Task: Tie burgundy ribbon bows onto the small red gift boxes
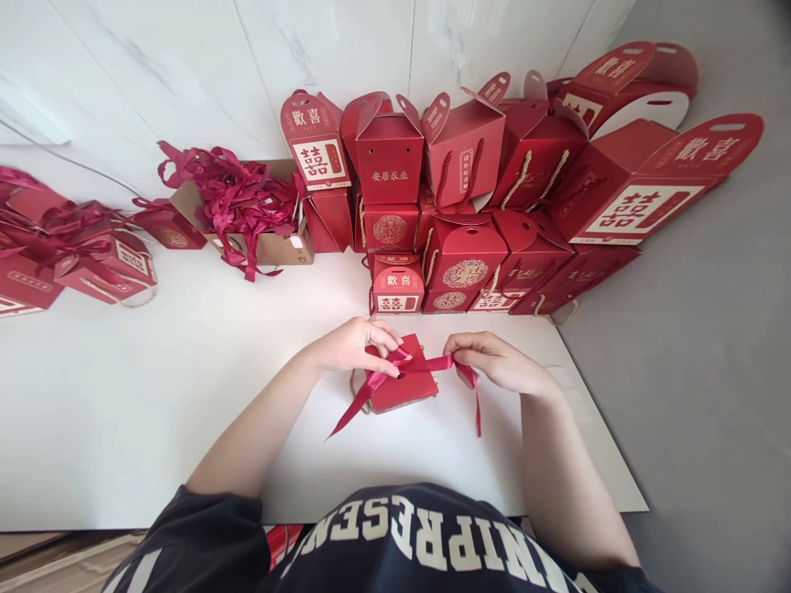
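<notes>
Left hand (358,344) and right hand (494,359) pinch ribbon (432,363) over white table (154,395).

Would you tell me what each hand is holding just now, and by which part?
Both hold the red ribbon on the small red box: the left hand pinches it at the box top, the right hand near one trailing end.

Pinch grips: left hand (353,346), right hand (498,362).

Head camera looks down, close above left hand (355,346) and right hand (500,362).
</notes>
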Demonstrator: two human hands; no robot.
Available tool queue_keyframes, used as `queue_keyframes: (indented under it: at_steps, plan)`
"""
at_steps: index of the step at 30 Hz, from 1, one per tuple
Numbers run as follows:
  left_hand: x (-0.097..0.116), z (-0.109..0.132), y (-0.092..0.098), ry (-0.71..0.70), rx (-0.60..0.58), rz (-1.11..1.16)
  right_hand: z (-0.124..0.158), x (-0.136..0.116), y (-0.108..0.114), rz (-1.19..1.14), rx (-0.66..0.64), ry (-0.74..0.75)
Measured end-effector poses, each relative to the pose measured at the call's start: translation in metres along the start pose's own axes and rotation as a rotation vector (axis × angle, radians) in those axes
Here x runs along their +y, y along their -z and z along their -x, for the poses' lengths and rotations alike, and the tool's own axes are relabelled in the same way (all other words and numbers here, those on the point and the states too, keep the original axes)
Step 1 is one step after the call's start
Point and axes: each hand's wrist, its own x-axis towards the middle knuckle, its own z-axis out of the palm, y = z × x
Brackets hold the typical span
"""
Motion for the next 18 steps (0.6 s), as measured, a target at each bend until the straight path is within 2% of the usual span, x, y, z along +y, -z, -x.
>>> queue_keyframes:
  at_steps: [2,6,8,10,14,16,18]
  plan:
    - [-0.001,-0.001,0.0,-0.002,-0.001,0.001,-0.002,0.0,0.001,0.065,0.009,0.021]
    - [0.0,-0.001,-0.001,-0.006,0.001,-0.035,-0.012,-0.004,-0.016,0.234,0.186,0.132]
    - [0.001,0.0,-0.001,-0.003,0.007,-0.049,-0.015,-0.005,-0.021,0.243,0.213,0.185]
    - [0.001,0.0,-0.001,0.002,0.009,-0.046,-0.014,-0.004,-0.021,0.182,0.135,0.187]
    - [-0.002,0.0,-0.001,-0.011,0.001,-0.032,-0.01,-0.001,-0.014,-0.041,-0.11,-0.013]
    - [-0.003,-0.001,0.0,-0.035,0.004,-0.038,-0.01,0.0,-0.014,-0.142,-0.132,-0.031]
    - [-0.004,-0.002,0.0,-0.062,0.005,-0.055,-0.013,-0.001,-0.017,-0.2,-0.083,0.041]
